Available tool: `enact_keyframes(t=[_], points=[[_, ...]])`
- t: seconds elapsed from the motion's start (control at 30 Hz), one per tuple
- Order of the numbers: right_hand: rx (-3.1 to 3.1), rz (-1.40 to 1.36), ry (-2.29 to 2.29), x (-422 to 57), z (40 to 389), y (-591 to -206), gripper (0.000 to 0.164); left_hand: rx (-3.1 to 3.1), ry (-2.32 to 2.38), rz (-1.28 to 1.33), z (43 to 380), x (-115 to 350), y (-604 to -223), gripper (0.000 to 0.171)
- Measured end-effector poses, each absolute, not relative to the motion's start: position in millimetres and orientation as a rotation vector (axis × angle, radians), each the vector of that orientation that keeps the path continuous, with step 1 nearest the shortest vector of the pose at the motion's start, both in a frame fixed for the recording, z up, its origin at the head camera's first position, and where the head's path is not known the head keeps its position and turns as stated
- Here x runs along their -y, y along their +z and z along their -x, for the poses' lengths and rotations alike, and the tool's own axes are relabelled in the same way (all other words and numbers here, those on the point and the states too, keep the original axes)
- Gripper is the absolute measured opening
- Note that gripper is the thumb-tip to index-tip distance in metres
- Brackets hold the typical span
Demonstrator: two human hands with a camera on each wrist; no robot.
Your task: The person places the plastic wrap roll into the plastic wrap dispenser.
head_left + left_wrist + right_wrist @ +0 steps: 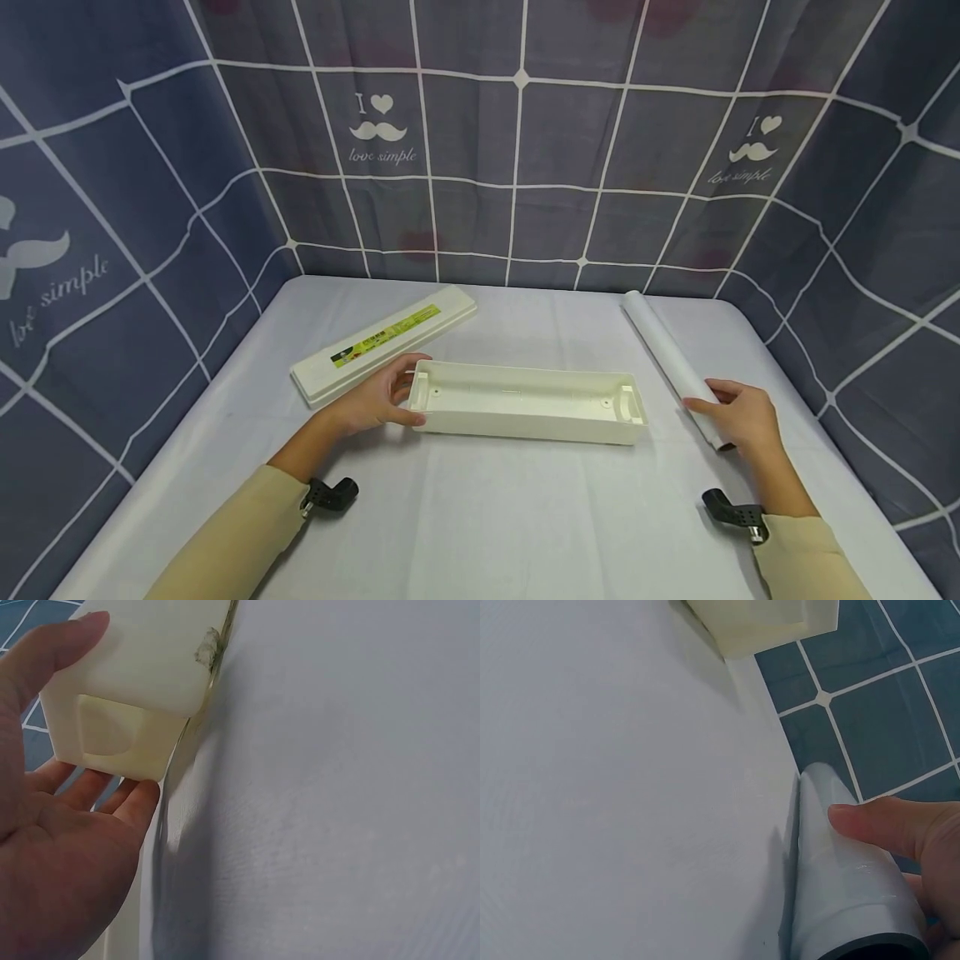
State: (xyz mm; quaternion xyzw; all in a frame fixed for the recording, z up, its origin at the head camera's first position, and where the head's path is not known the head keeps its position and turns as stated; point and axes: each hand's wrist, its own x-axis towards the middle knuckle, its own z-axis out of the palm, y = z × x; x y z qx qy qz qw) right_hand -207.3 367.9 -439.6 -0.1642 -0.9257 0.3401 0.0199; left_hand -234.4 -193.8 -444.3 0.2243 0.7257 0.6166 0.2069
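A long cream plastic box (525,427) lies lid-less on the table, its hollow inside facing up. My left hand (382,398) holds its left end, thumb at the front wall and fingers bent around the far side; the left wrist view shows the recessed end wall (120,735) between thumb and fingers. Over on the right, a white roll of plastic wrap (667,346) with a dark core slants away from me. My right hand (742,414) grips its near end, the thumb (862,825) lying across the top and the other fingers partly hidden behind it.
Behind my left hand lies a long cream lid (386,333) with a green and yellow label. A white cloth (510,517) covers the table. Dark checked curtains (480,125) enclose its back and both sides.
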Motion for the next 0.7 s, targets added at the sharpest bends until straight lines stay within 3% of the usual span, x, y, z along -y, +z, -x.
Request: enact_keyframes(t=[0.7], points=[[2.775, 0.551, 1.225, -365.1, 210.9, -443.8, 0.084, -2.053, 1.688, -0.667, 236.0, 195.2, -447.0, 0.098]])
